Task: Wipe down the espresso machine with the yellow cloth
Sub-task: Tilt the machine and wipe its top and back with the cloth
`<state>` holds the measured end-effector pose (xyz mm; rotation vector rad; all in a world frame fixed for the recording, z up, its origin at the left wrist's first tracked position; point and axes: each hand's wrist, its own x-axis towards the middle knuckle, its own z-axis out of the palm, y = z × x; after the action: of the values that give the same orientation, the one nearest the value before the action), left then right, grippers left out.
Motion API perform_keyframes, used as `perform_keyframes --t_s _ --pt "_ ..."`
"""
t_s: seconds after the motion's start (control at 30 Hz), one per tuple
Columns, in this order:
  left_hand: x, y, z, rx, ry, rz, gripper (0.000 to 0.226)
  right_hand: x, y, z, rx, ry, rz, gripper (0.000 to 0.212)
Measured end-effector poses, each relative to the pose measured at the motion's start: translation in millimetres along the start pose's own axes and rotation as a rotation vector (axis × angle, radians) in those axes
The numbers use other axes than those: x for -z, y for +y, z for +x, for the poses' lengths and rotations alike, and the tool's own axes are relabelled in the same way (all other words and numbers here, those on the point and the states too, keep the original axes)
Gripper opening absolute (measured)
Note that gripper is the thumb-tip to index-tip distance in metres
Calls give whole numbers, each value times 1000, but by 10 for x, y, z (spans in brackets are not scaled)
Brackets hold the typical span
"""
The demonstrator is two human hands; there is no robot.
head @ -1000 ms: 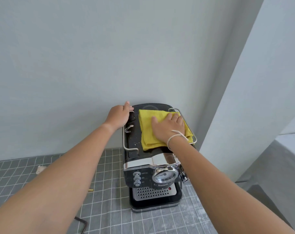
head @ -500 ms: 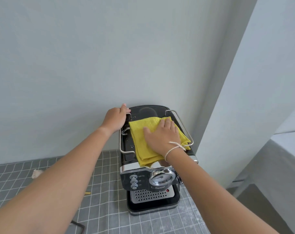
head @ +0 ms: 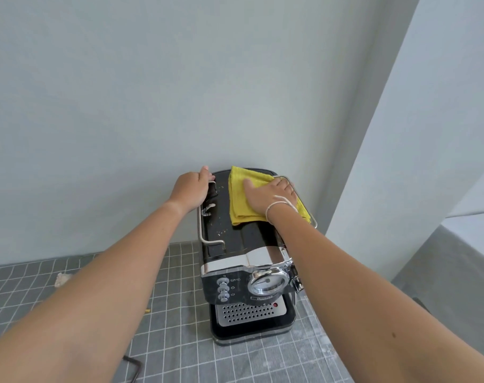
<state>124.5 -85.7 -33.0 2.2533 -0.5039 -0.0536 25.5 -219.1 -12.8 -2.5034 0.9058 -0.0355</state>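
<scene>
The yellow cloth [head: 243, 200] lies folded on the rear right of the espresso machine [head: 246, 269] top. The right hand [head: 268, 196] presses it flat, fingers extended. The left hand [head: 191, 190] grips the machine's rear left edge, apparently at the rail [head: 200, 230].

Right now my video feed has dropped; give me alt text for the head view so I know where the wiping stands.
The right hand presses the yellow cloth flat on the rear right of the espresso machine's black top. The left hand grips the rear left edge beside the metal rail. Pale specks show on the uncovered top; the machine sits on a grey checked tablecloth.
</scene>
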Motion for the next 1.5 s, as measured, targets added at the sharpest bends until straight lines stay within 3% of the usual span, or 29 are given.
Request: perform_keyframes --t_s 0.17,0.37,0.7,0.93,1.17,1.5 --pt "-7 -10 9 2 13 -8 52 -56 104 -388 149 -17 -141 97" --pt "-10 9 -12 3 16 -45 52 -149 112 -771 241 -21 -94 96" --pt "-8 13 5 7 11 -32 52 -48 -25 -140 25 18 -68 95" --pt "-74 79 -62 -6 33 -65 51 -96 198 -469 206 35 -167 89" --pt "-19 19 -41 17 51 -77 52 -179 -50 -216 358 13 -153 79" --pt "8 52 -73 24 74 -46 49 -121 -324 353 359 -22 -161 71"
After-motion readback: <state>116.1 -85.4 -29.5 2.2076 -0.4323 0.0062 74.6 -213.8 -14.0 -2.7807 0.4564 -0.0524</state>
